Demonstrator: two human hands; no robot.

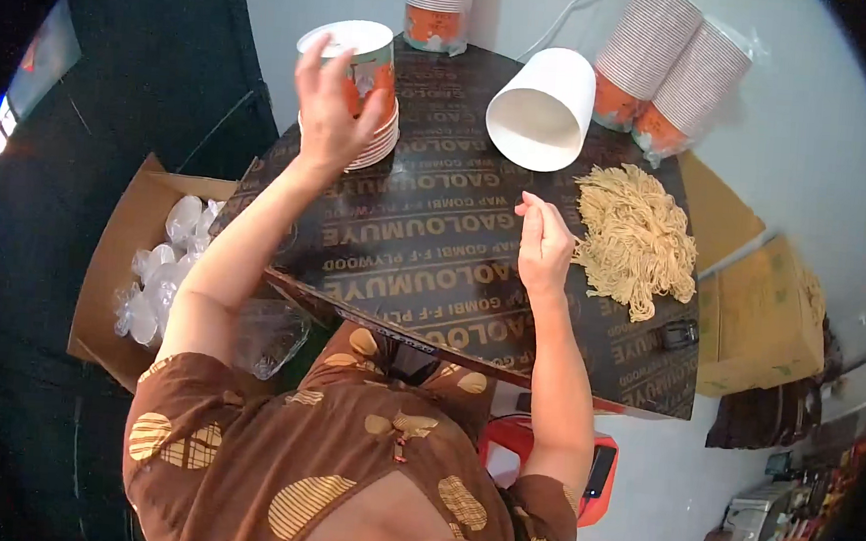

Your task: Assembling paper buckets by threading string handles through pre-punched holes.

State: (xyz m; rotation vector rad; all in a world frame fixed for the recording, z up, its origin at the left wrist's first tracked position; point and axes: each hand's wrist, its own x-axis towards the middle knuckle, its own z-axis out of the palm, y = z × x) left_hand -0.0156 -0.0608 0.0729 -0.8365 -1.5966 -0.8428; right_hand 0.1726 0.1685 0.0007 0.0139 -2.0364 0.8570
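Where cups [382,81] stand stacked, left fingers [335,74] spread.

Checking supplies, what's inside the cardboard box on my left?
The cardboard box holds clear, rounded plastic pieces and clear wrapping. Your left arm covers part of its inside; anything beneath the top pieces is hidden.
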